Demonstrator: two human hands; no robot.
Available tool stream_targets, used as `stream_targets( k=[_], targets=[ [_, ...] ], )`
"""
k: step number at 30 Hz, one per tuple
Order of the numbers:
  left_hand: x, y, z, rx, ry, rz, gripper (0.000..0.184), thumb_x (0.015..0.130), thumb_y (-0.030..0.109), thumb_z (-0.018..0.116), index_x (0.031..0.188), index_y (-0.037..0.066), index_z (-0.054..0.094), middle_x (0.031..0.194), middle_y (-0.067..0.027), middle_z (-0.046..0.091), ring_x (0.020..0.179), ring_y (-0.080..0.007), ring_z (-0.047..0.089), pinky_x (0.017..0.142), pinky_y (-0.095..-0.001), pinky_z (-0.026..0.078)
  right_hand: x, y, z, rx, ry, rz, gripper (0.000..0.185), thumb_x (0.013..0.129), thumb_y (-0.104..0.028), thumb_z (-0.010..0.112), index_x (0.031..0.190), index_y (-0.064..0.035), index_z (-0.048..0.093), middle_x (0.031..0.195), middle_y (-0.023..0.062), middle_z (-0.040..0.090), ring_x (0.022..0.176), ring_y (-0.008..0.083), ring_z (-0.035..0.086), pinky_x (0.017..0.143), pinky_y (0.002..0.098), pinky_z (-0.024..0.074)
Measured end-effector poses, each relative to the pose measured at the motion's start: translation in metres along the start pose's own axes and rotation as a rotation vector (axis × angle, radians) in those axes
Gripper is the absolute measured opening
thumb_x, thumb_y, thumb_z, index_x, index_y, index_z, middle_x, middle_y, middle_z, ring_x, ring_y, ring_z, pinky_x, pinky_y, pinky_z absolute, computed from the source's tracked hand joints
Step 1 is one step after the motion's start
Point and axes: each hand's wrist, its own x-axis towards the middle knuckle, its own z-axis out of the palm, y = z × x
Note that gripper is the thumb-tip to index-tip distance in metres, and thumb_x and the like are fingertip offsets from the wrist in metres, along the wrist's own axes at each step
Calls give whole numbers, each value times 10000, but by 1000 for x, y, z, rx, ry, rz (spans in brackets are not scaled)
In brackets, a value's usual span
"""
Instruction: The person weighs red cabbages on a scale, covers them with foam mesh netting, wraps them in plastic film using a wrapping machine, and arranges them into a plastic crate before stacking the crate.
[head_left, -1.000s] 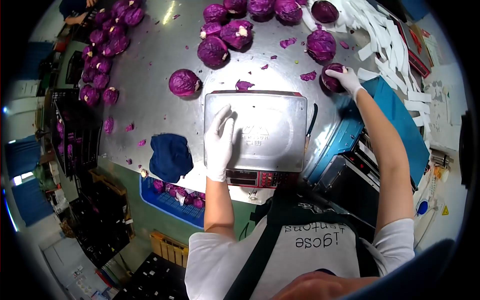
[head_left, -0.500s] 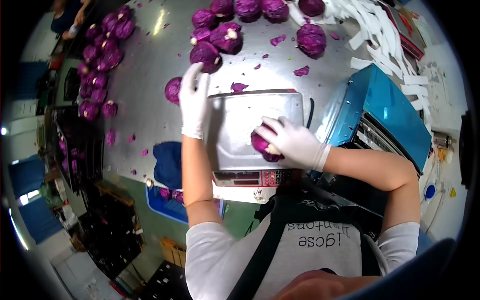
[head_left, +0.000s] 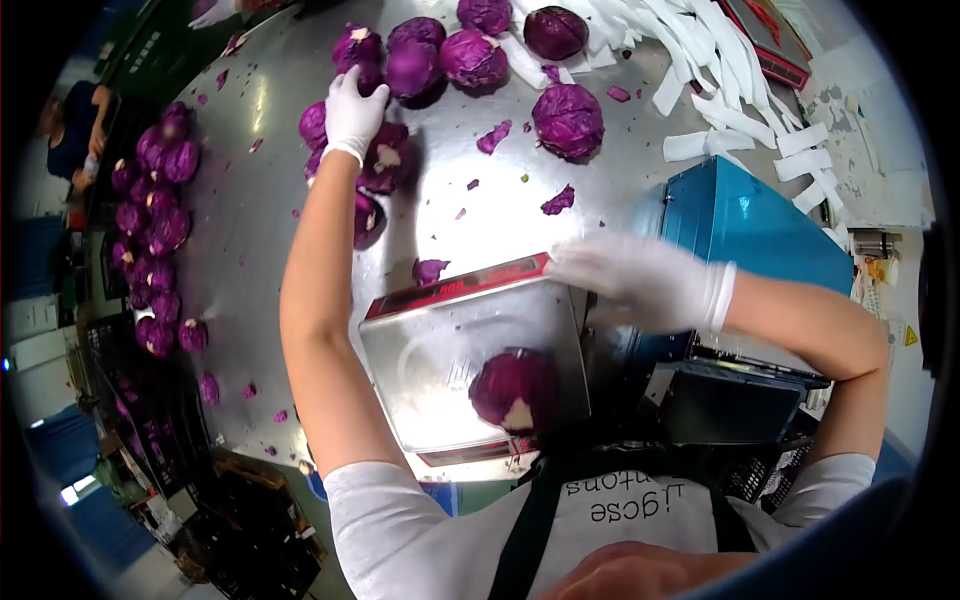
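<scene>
My left hand [head_left: 355, 112], in a white glove, reaches over a cluster of red cabbages [head_left: 388, 160] on the metal table, thumb and fingers apart. Whether it touches one of them I cannot tell. A single red cabbage [head_left: 515, 388] with a pale cut stem sits on the metal pan of the scale [head_left: 430, 355]. My right hand [head_left: 640, 280], gloved too and smeared by motion, hovers around the scale's far right corner, fingers stretched out and nothing visible in them. That hand is apart from the cabbage.
More red cabbages [head_left: 155, 215] line the table's left side. Beyond the scale lie a lone cabbage [head_left: 568, 122] and loose leaf scraps [head_left: 558, 200]. On the right stands a blue machine [head_left: 770, 225], with white strips [head_left: 730, 125] heaped behind it. Another person [head_left: 80, 130] is at the far left.
My right hand has let go of the cabbage on the scale and moved to the pan's far right. My left hand has moved farther out over the cabbages. The view has shifted.
</scene>
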Motion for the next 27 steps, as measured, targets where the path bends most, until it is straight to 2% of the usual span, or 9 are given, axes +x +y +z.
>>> stream_targets(
  k=[1,3,4,7,14,18,23,25,27],
  targets=[
    [12,6,6,-12,-70,80,607,763,340,695,1277,49,552,1283,-219,540,1164,-362,535,1005,-408,426,0,26,-14,0,-53,141,568,798,-180,665,1304,-40,450,1051,167,566,968,343,584,868,423,481],
    [28,28,12,34,-224,148,647,747,370,711,1308,97,541,1320,-183,522,1175,-338,534,992,-407,444,-12,79,-26,-106,119,290,490,837,-242,636,1294,-101,527,1345,154,483,1235,321,480,1052,408,393],
    [27,42,18,134,-305,119,785,735,380,744,1382,57,440,1356,-200,488,1198,-366,505,1011,-405,426,-15,105,-32,-153,158,314,444,876,-249,543,1257,-20,541,1329,174,498,1204,316,513,1032,395,422],
    [19,53,49,308,-217,36,1028,668,408,811,1445,11,268,1320,-233,493,1198,-417,469,985,-437,445,-23,181,-49,-212,167,447,463,852,-237,570,1262,-25,535,1309,168,510,1132,342,559,1017,382,430],
    [6,63,34,375,-187,71,819,618,335,839,1278,-7,496,1145,-244,558,1099,-388,523,941,-445,454,-57,313,-76,-363,18,978,487,836,-164,553,1319,-109,525,1202,186,604,1111,328,581,941,407,465],
    [-16,56,33,122,-176,251,790,608,295,843,1253,2,496,1173,-223,553,1095,-379,538,972,-426,438,-71,359,-40,-542,15,689,548,787,-159,587,1330,-140,512,1164,156,590,1056,318,602,888,423,489],
    [-33,76,-12,-346,-493,-209,856,645,363,860,1277,-60,467,1166,-197,622,1043,-235,625,940,-315,468,-40,360,-30,-423,-104,661,365,730,-325,699,982,-70,630,1077,154,597,959,339,613,817,429,494],
    [-52,92,-44,-670,-506,-315,767,725,234,824,1314,-60,431,1150,-136,616,1036,-196,607,939,-313,470,-36,327,-46,-474,187,643,308,787,-311,660,981,-71,655,1066,154,596,971,331,601,832,427,488],
    [-82,106,-82,-1039,-508,-447,680,780,124,768,1334,-53,416,1172,-109,593,1057,-188,589,950,-317,462,-33,297,-78,-588,497,386,311,863,-310,603,1065,-77,647,1060,140,601,993,294,598,864,402,481]
  ],
)
